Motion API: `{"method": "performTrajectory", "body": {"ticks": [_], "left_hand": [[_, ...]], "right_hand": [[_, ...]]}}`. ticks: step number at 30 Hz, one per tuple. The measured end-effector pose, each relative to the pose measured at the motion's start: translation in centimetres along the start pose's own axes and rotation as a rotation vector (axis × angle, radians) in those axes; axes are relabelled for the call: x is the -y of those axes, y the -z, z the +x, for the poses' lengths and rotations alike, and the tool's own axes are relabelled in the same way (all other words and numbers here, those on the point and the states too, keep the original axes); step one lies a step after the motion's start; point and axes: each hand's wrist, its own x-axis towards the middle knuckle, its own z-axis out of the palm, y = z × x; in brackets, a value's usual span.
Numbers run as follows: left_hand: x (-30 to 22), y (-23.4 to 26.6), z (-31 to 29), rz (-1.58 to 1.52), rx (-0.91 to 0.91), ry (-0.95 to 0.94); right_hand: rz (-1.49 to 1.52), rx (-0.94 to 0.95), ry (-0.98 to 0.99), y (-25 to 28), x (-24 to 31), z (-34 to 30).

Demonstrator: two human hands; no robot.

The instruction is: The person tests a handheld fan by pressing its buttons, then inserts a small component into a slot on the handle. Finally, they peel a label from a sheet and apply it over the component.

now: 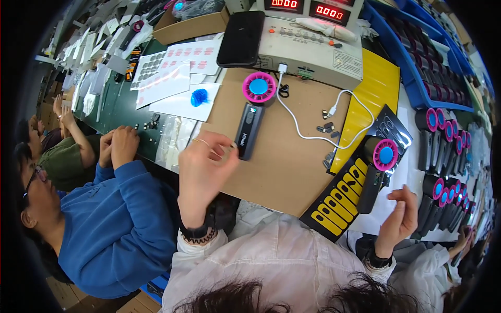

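A dark grey handheld fan [250,125] with a magenta ring and blue centre lies on the brown board in front of me. My left hand [206,164] is beside the lower end of its handle, thumb and fingers pinched together. The hand is slightly blurred, and what sits between its fingertips is too small to name. A second handheld fan [369,189] of the same kind lies to the right on a black and yellow sticker sheet [339,201]. Close to that fan's handle, my right hand [399,219] hovers with loosely bent fingers apart, holding nothing visible.
Behind the board [282,182] stands a power supply [313,52] with red displays, a black phone [241,39] and a white cable [297,125]. More fans [443,141] and a blue crate [407,78] are at right. A co-worker in blue [120,208] sits at left.
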Motion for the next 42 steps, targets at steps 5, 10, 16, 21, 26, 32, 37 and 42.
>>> {"method": "performTrajectory", "body": {"ticks": [5, 10, 16, 21, 26, 32, 37, 42], "left_hand": [[-3.0, -4.5, -1.3, 0.023, 0.211, -0.352], [-2.5, -7.6, -1.3, 0.112, 0.412, -0.343], [-1.0, -6.9, -1.8, 0.016, 0.345, -0.348], [-0.3, -6.5, -2.5, -0.066, 0.272, -0.342], [0.0, -6.9, -2.6, -0.071, 0.274, -0.311], [-0.4, -7.4, -2.3, -0.089, 0.256, -0.318], [-0.5, -7.5, -2.2, -0.090, 0.254, -0.319], [-0.4, -7.5, -2.2, -0.067, 0.258, -0.337]], "right_hand": [[-0.045, 0.407, 0.097, -4.6, 4.6, 2.7], [-0.123, 0.540, 0.107, -8.0, 4.9, 4.8], [-0.342, 0.524, 0.211, -10.7, 2.3, 6.1], [-0.449, 0.535, 0.212, -12.7, 0.7, 6.8], [-0.466, 0.538, 0.224, -14.4, -0.8, 7.4], [-0.477, 0.564, 0.180, -14.5, -1.5, 7.7], [-0.432, 0.610, 0.065, -14.1, -1.1, 8.0], [-0.370, 0.653, 0.038, -14.1, -1.1, 8.0]]}}
